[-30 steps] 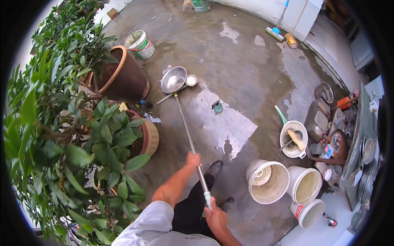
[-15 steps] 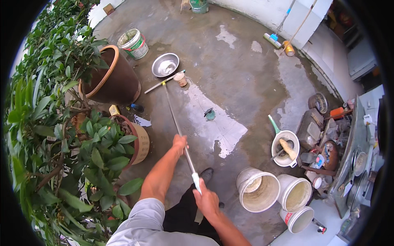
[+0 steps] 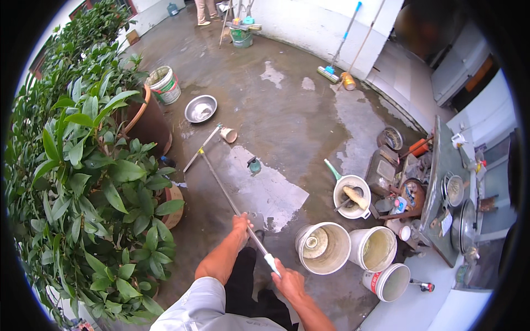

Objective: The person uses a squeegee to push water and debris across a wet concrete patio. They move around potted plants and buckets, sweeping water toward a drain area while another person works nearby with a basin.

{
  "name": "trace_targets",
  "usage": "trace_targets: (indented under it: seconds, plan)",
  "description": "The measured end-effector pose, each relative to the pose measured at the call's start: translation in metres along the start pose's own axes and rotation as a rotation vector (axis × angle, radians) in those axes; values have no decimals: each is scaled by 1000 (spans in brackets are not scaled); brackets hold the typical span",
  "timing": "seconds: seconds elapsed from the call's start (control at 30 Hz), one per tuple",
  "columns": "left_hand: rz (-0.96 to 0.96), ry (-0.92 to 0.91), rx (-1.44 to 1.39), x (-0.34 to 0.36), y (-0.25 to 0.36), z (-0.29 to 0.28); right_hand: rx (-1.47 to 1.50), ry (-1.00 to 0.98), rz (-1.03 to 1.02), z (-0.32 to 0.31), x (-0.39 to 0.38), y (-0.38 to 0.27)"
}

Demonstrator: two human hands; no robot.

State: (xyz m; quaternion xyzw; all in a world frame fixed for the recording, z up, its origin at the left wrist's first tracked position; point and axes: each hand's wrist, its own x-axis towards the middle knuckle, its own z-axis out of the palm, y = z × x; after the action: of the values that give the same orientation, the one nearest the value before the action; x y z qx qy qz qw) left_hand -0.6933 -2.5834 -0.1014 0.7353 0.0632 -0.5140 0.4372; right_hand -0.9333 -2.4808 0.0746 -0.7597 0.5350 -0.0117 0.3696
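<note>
A long-handled floor squeegee (image 3: 221,186) reaches from my hands out over the wet concrete floor (image 3: 287,127); its narrow blade (image 3: 202,147) lies near a small cup (image 3: 228,134). My left hand (image 3: 242,223) grips the metal pole about midway. My right hand (image 3: 287,282) is closed around the pole's white end, close to my body. A metal bowl (image 3: 200,108) sits on the floor beyond the blade.
Potted plants (image 3: 99,182) in brown pots fill the left side. Three white buckets (image 3: 323,248) stand to my right, by a pan (image 3: 351,196) and cluttered cookware. Mops (image 3: 337,55) lean on the far wall, and a person's legs (image 3: 205,12) show at the top.
The squeegee blade has been pulled back toward me, away from the metal bowl, and my view has tilted up to show more of the yard. Both hands keep their hold.
</note>
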Motion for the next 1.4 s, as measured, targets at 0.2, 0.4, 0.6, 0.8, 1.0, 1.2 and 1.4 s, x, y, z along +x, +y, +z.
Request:
trace_targets:
  seconds: [0.2,0.4,0.6,0.8,1.0,1.2,1.4]
  plan:
    - [39,121,259,4,22,1,334,59,115,9,11,-11]
    - [109,21,260,24,9,19,311,80,202,4,0,-32]
    - [175,-91,376,-8,59,89,480,162,434,-16,14,-36]
    - [164,-234,190,-63,43,105,444,271,301,-72,-39,-28]
    - [-17,-555,156,-196,9,130,341,60,643,-139,-179,7]
    - [-296,-624,333,-252,7,181,403,50,842,-247,-180,-31]
    - [-399,-580,342,-181,-11,263,328,-70,911,-290,-91,9]
